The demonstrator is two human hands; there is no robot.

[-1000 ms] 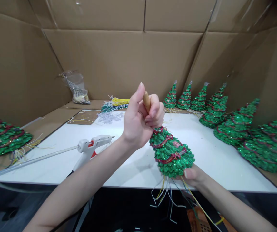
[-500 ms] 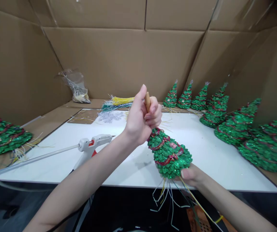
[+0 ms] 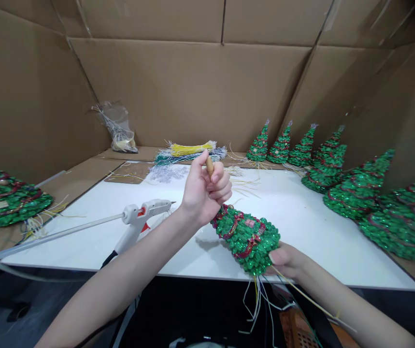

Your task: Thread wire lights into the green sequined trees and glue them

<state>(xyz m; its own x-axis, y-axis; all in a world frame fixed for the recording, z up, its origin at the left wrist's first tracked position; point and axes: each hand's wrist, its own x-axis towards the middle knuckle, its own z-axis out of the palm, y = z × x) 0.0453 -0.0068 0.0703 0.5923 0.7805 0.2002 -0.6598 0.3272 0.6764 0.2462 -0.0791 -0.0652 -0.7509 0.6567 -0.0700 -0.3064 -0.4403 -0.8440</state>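
cardboard-walled tabletop [image 3: 301,217]: left hand [image 3: 203,193] fingers clamped on wooden tool [image 3: 210,166] at tree [image 3: 247,234] tip; right hand [image 3: 287,261] fingers grip its base; glue gun [image 3: 145,215] beside.

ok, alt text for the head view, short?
Left hand grips a wooden-handled tool at the tip of a green sequin tree; right hand holds the tree's base. A glue gun lies on the white table.

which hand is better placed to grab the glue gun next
Left, probably. The left hand is nearer the glue gun, which lies on the white board to its left, though its grip is closed on a wooden-handled tool. The right hand supports the green tree's base on the far side.
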